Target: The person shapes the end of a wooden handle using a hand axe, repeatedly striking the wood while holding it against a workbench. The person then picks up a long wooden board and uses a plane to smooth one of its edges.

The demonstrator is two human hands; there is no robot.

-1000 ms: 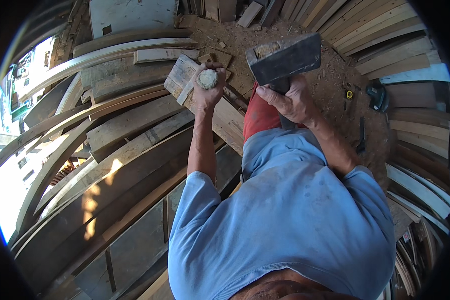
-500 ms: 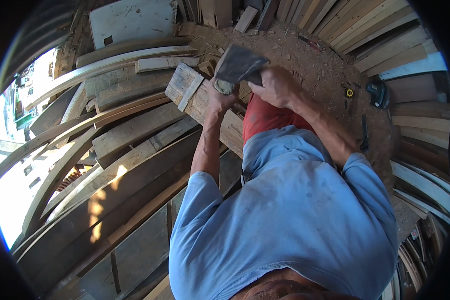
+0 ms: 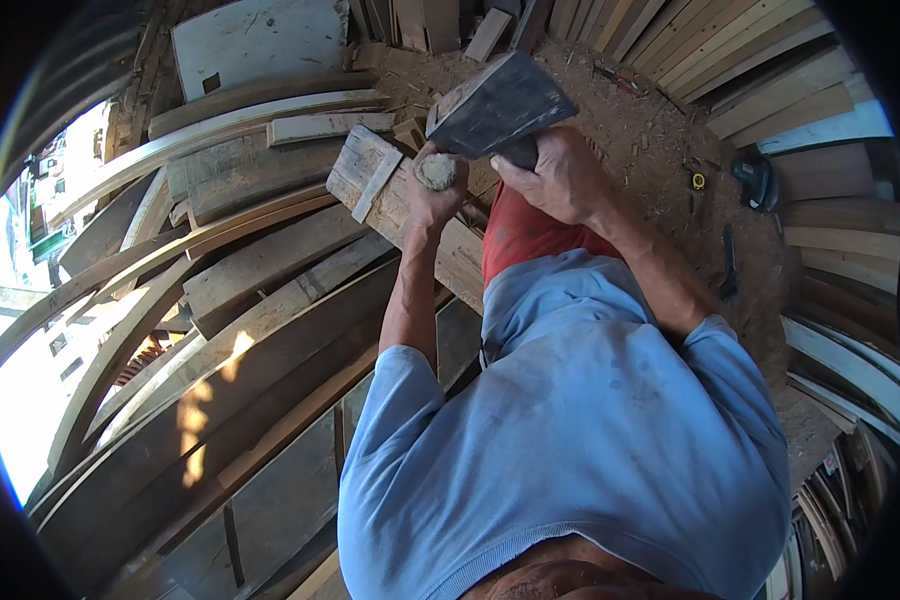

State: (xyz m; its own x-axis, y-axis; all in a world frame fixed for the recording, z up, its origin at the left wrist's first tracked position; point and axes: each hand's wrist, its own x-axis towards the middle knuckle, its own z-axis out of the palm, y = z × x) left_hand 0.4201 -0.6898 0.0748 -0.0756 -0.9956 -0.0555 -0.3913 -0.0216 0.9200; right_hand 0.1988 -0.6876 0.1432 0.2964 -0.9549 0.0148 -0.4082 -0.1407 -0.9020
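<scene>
My left hand is closed around a round piece of wood, its rough pale end facing up. My right hand grips the short dark handle of a broad-bladed chopping tool, much like a cleaver. The wide dark blade is raised just beyond and to the right of the wood's end, apart from it. Under my left hand lies a worn plank with a narrow strip of wood across it. The lower part of the round wood is hidden by my hand.
Stacked boards fill the left side, and more planks line the far right. On the chip-strewn floor to the right lie a yellow tape measure, a dark power tool and a long dark tool.
My right hand has lifted the tool, moving its blade up and to the right, away from the wood's end. My left hand has shifted slightly left, still holding the wood.
</scene>
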